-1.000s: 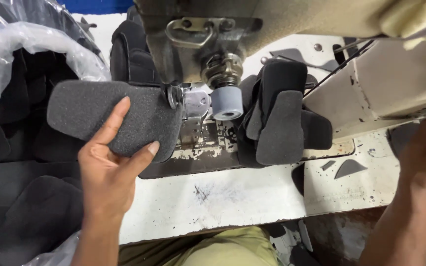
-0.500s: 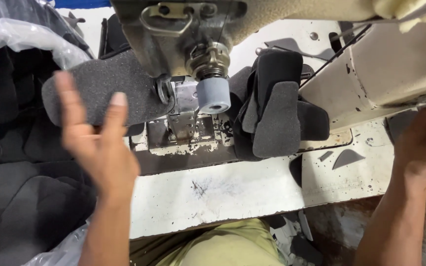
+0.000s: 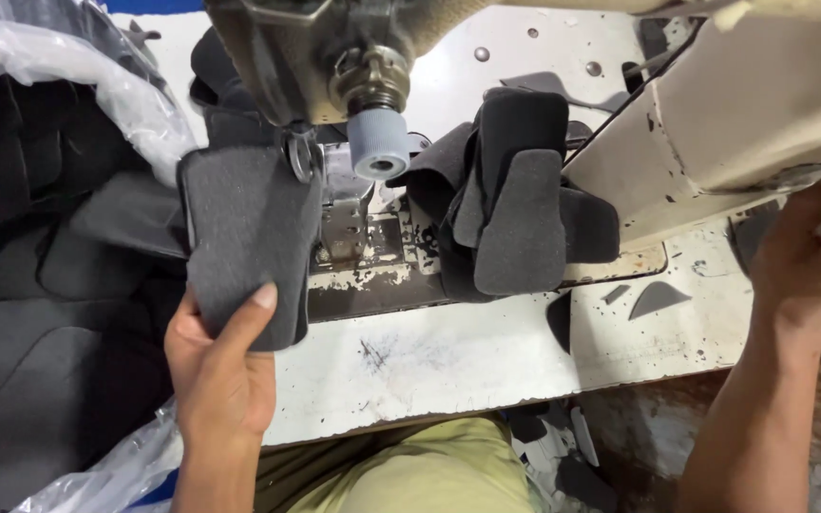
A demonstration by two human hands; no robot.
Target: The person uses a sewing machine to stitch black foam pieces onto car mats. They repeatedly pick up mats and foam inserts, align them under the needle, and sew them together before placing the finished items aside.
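A dark grey felt piece (image 3: 244, 237) is gripped at its lower end by the left hand (image 3: 220, 375), the thumb pressed across its front and the fingers curled out of sight behind it. The piece is held upright, its upper edge touching the sewing machine head (image 3: 282, 57) just above the hand. To the right of that hand, a grey knob (image 3: 378, 142) hangs from the machine over the worn metal plate (image 3: 363, 256). Further right, a bundle of folded felt pieces (image 3: 515, 214) is stacked on the white table (image 3: 448, 351). Left of the hand, a clear plastic bag (image 3: 68, 85) filled with more grey pieces is seen. The right hand (image 3: 810, 271) is pressed against the underside of the machine body; its fingers are partly hidden, so whether anything is grasped cannot be told.
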